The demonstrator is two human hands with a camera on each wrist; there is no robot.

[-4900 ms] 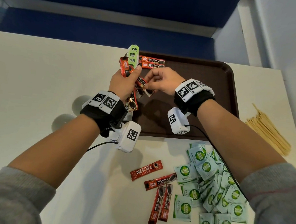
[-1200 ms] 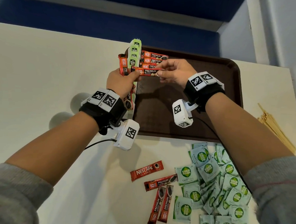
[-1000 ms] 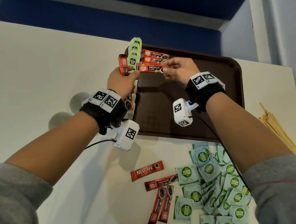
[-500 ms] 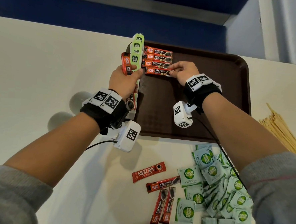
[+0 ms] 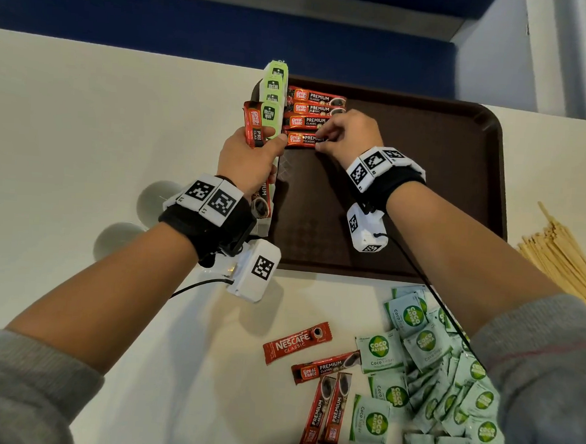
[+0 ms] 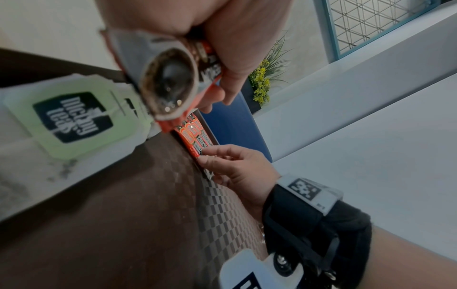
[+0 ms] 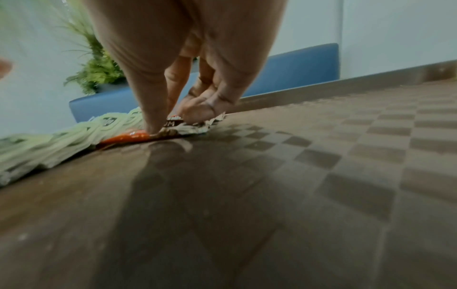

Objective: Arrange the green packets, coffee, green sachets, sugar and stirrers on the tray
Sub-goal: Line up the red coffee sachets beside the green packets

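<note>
On the brown tray (image 5: pixel 407 180), light green tea packets (image 5: pixel 274 87) lie in a column along the left edge. Beside them lies a row of red coffee sticks (image 5: pixel 317 110). My right hand (image 5: pixel 320 142) pinches the right end of the nearest coffee stick (image 5: pixel 301 139), which lies flat on the tray below three others. In the right wrist view its fingertips (image 7: pixel 153 125) press that stick (image 7: pixel 131 136) onto the tray (image 7: pixel 296 195). My left hand (image 5: pixel 258 144) grips a bundle of coffee sticks (image 5: pixel 253 123) upright over the tray's left edge, seen close in the left wrist view (image 6: pixel 168 84).
Loose coffee sticks (image 5: pixel 298 344) lie on the white table in front of the tray. A pile of green Coco Natura sachets (image 5: pixel 429 384) sits to their right. Wooden stirrers (image 5: pixel 564 255) lie right of the tray. A blue bench runs behind the table.
My right hand took one coffee stick from the left hand's bundle and lowered it onto the tray below the row. The left hand has stayed in place.
</note>
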